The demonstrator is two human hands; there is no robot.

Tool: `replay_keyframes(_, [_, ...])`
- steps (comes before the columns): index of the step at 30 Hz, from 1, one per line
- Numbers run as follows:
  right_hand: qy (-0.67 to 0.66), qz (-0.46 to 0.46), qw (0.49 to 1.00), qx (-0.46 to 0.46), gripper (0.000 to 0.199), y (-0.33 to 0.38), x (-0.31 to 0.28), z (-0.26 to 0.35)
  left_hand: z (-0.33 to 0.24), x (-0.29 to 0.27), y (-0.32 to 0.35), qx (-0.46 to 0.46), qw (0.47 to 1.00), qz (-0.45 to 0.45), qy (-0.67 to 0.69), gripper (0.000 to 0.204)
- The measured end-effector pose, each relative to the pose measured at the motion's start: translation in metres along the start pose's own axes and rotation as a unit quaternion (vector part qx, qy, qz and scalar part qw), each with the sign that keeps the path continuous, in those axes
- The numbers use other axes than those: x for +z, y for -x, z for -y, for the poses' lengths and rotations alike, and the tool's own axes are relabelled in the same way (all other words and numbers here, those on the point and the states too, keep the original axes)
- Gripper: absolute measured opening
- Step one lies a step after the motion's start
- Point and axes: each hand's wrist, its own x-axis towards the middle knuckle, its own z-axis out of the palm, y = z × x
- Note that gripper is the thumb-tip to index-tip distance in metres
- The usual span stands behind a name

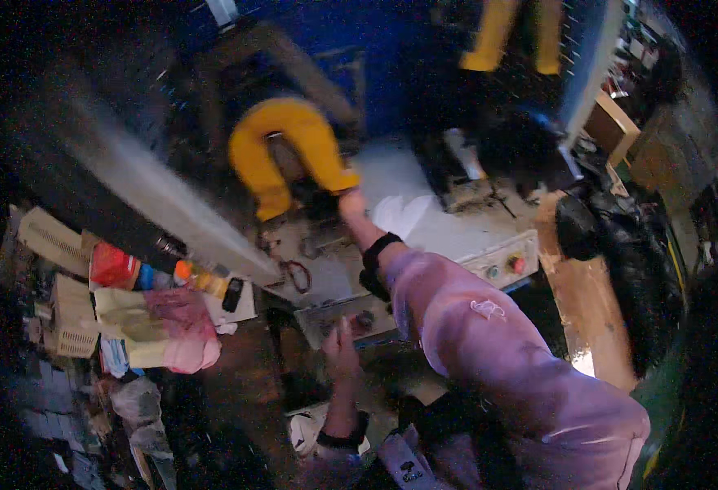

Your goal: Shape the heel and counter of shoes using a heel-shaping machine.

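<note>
My right arm, in a lilac sleeve with a dark cuff, stretches forward over a pale machine bed [330,282]. My right hand [351,202] is at the lower right end of a yellow arch-shaped machine part [281,114]. Its fingers are blurred and mostly hidden there, so what they hold, if anything, does not show. Lower down, my left hand [341,347] is beside a round dark knob [364,320] on the machine's front panel [318,324]. Its fingers look stretched out, with nothing visible in them. White sheet-like pieces [404,214] lie right of my right hand.
Red and green buttons [518,265] sit at the panel's right end. A grey post [163,192] slants along the left. Beyond it are beige baskets [53,241], a bottle with orange liquid [204,279] and pink and yellow cloths [183,327]. A brown board [591,318] lies at right.
</note>
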Motion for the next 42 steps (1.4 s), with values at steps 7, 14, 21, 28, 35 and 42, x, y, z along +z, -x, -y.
replay_keyframes(7, [-0.59, 0.404, 0.673, 0.191, 0.039, 0.068, -0.283, -0.077, -0.14, 0.176, -0.029, 0.281, 0.955, 0.095, -0.006, 0.022])
replay_keyframes(14, [-0.46, 0.209, 0.791, 0.346, 0.022, 0.035, -0.537, -0.148, -0.207, 0.295, -0.064, 0.395, 0.88, -0.097, -0.245, 0.029])
replay_keyframes(21, [-0.481, 0.182, 0.838, 0.182, 0.027, -0.024, -0.638, -0.107, -0.228, 0.284, 0.03, 0.542, 0.791, -0.08, -0.272, 0.038])
replay_keyframes(28, [-0.382, 0.491, 0.726, 0.293, 0.03, 0.007, -0.701, -0.084, -0.219, 0.327, 0.083, 0.575, 0.741, 0.183, -0.295, 0.048])
replay_keyframes(35, [-0.553, 0.272, 0.741, 0.268, 0.023, 0.023, -0.723, -0.127, -0.167, 0.381, 0.11, 0.122, 0.939, 0.32, -0.009, 0.03])
replay_keyframes(42, [-0.405, 0.197, 0.858, 0.247, 0.029, 0.019, -0.765, -0.215, -0.121, 0.48, 0.106, 0.459, 0.807, 0.356, -0.108, 0.02])
